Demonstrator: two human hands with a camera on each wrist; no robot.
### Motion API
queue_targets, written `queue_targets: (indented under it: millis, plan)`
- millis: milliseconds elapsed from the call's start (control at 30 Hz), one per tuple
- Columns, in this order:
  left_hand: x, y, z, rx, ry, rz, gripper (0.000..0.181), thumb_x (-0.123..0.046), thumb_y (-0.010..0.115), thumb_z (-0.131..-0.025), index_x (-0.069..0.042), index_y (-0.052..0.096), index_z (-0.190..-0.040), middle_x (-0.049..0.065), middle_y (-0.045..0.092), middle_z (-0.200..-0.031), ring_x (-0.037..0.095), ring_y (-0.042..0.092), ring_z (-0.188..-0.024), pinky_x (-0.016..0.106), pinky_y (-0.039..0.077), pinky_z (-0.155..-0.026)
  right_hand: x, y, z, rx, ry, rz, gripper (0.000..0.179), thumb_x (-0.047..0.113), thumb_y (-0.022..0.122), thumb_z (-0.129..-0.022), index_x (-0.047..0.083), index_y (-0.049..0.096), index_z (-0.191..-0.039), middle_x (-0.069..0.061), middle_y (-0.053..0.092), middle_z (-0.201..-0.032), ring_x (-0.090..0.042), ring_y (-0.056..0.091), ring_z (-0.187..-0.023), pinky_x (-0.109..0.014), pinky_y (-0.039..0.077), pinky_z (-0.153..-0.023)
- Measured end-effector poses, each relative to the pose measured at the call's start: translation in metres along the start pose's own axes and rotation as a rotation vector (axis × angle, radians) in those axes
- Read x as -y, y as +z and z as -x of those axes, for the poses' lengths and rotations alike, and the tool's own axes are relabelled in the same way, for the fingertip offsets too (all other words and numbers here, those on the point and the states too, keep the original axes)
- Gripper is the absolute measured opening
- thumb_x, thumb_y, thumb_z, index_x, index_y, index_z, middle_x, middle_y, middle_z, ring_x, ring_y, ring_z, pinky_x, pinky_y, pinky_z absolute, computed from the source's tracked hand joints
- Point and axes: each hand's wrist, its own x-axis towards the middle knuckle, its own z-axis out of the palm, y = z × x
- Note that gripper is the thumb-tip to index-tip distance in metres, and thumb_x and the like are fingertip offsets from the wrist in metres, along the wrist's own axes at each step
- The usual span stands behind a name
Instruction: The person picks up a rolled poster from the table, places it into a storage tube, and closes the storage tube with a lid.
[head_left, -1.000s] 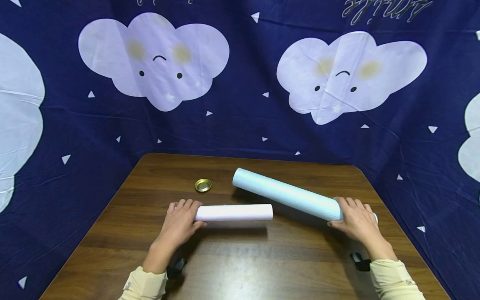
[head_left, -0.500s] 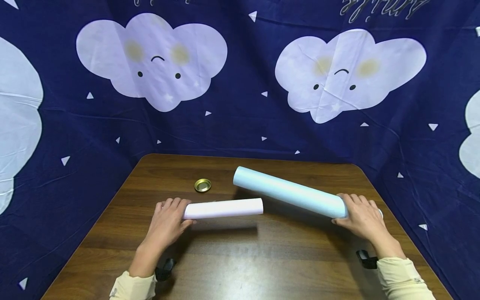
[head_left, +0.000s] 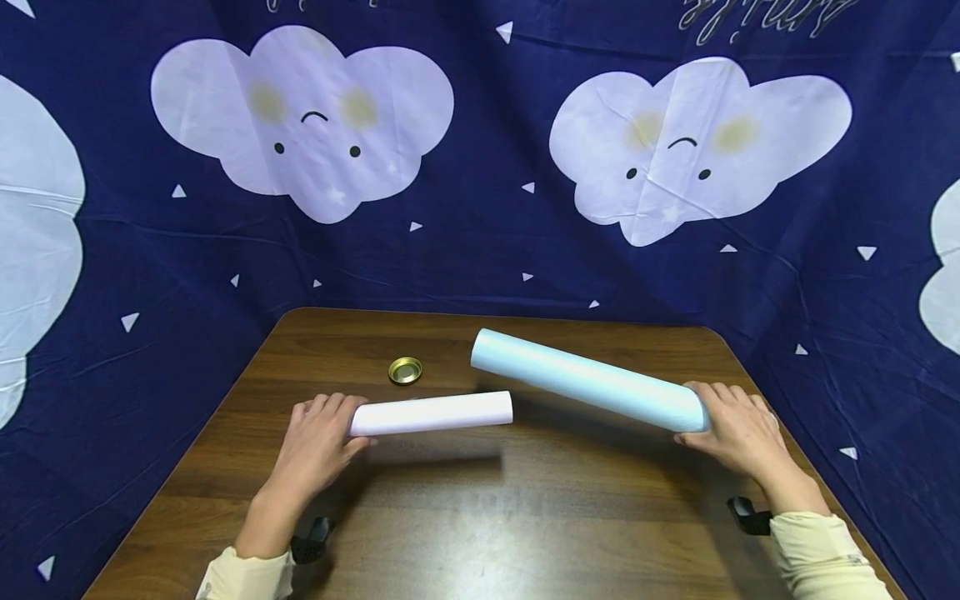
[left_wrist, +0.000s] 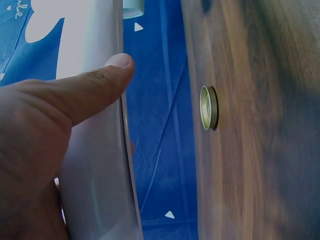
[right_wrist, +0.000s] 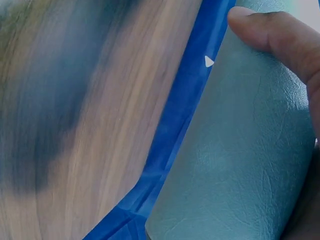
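Observation:
My left hand point(head_left: 318, 442) grips the left end of a rolled-up white sheet point(head_left: 435, 413), raised over the table with its free end pointing right. In the left wrist view the thumb presses on the white roll point(left_wrist: 100, 165), near a long loose edge. The other hand, my right point(head_left: 738, 429), holds a thicker light blue roll point(head_left: 585, 377) by its right end. That roll slants up to the left, its far end off the table. Close up in the right wrist view, the blue roll point(right_wrist: 235, 145) has a creased, leather-like surface with the thumb across it. Most other fingers are hidden.
A small round gold metal lid point(head_left: 406, 371) lies on the brown wooden table point(head_left: 480, 517), beyond the white roll. Behind the table hangs a dark blue cloth point(head_left: 480, 250) with cloud prints. A black strap device point(head_left: 311, 542) sits at each wrist.
My left hand has moved left with the white roll, whose free end has tilted up. The right hand has shifted right with the blue roll, widening the space between the hands. The lid has stayed put.

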Motion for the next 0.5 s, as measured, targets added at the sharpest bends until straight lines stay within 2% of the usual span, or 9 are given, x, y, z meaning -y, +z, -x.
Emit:
queue_targets:
  millis: [500]
  plan:
    - [0.015,-0.012,0.005,-0.018,-0.004,-0.024,0.054,-0.031,0.083,-0.067,-0.009,0.060,-0.110,0.012,0.066,-0.100,0.031,0.057,-0.093,0.045,0.035,-0.077,-0.011,-0.002,0.001,-0.044,-0.052,-0.001,0.078,0.037,0.088,-0.050,0.012,0.056,-0.117,-0.015,0.065,-0.096,-0.032,0.056,-0.083,-0.041,0.032,-0.067]
